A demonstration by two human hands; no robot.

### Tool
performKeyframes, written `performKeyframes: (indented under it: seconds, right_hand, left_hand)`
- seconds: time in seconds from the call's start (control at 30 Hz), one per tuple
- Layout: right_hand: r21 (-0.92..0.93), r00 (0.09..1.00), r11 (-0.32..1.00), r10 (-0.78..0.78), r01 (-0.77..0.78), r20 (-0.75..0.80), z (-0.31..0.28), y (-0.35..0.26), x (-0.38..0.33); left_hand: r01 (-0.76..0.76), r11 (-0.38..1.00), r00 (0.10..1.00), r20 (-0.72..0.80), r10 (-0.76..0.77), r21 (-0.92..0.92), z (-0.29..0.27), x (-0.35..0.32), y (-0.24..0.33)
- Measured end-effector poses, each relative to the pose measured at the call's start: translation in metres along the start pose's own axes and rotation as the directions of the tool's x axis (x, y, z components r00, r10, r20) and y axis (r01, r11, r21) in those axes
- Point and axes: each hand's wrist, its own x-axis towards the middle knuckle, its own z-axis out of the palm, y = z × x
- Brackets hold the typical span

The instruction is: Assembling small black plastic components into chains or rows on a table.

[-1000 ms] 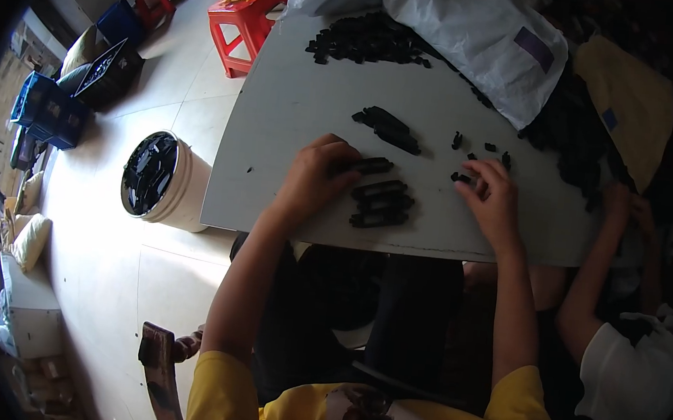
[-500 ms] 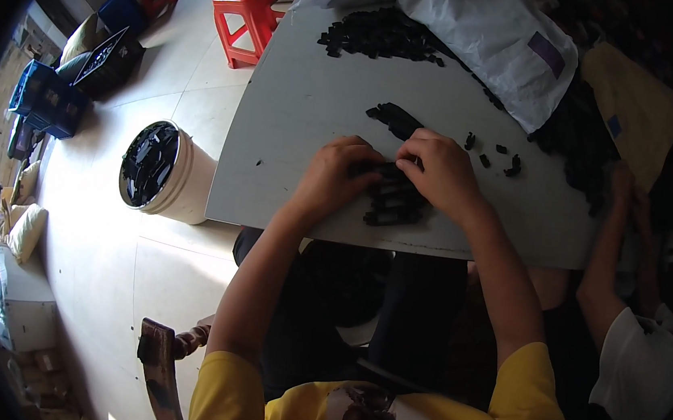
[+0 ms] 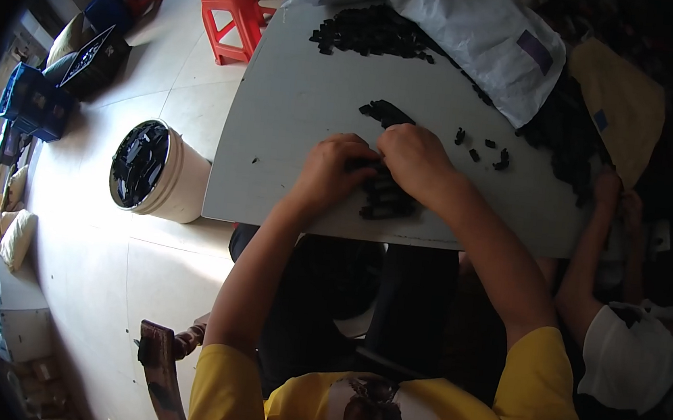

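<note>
My left hand [image 3: 330, 170] is closed on a black plastic piece at the near part of the table. Close beside it, my right hand [image 3: 416, 163] has its fingers pinched together at the same spot, and they hide most of what they hold. Under and just in front of my hands lie several long black plastic pieces [image 3: 389, 205], side by side on the tabletop. Beyond my right hand rests another dark elongated bundle [image 3: 384, 112]. To its right, a few small black bits [image 3: 475, 154] are scattered.
A pale table [image 3: 271, 131] carries a heap of black parts [image 3: 366, 33] and a white plastic bag [image 3: 482, 42] at the back. On the floor at left stands a white bucket [image 3: 183, 183] full of black pieces, with a red stool [image 3: 246, 15] farther off. A co-worker's arms [image 3: 592, 243] are at right.
My right hand has moved slightly left and turned knuckles-up over the black pieces. My left hand stays around the same piece. The whole view has shifted a little.
</note>
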Motion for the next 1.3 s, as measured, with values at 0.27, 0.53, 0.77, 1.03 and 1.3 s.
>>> performKeyframes:
  seconds: [0.27, 0.53, 0.77, 1.03, 1.3]
  right_hand:
    - [0.657, 0.882, 0.735, 0.408, -0.166, -0.234, -0.016, 0.07, -0.037]
    - [0.502, 0.8, 0.825, 0.474, -0.259, -0.368, 0.002, 0.112, -0.079]
    - [0.158, 0.831, 0.966, 0.258, -0.206, -0.494, 0.004, 0.113, -0.061]
    - [0.087, 0.946, 0.985, 0.17, -0.151, -0.275, -0.007, 0.121, -0.045]
    - [0.38, 0.936, 0.914, 0.25, -0.144, -0.248, -0.006, 0.097, -0.038]
  left_hand:
    - [-0.044, 0.999, 0.999, -0.003, 0.044, 0.023, 0.006, -0.015, 0.012]
    - [-0.174, 0.984, 0.977, 0.133, 0.167, 0.044, 0.009, -0.009, 0.028]
    - [-0.206, 0.9, 0.977, 0.037, 0.208, 0.385, 0.024, 0.051, 0.012]
    - [-0.055, 0.912, 0.997, 0.071, 0.029, 0.405, 0.018, 0.053, 0.015]
    - [0.101, 0.992, 0.994, 0.044, -0.104, 0.07, 0.009, 0.043, 0.002]
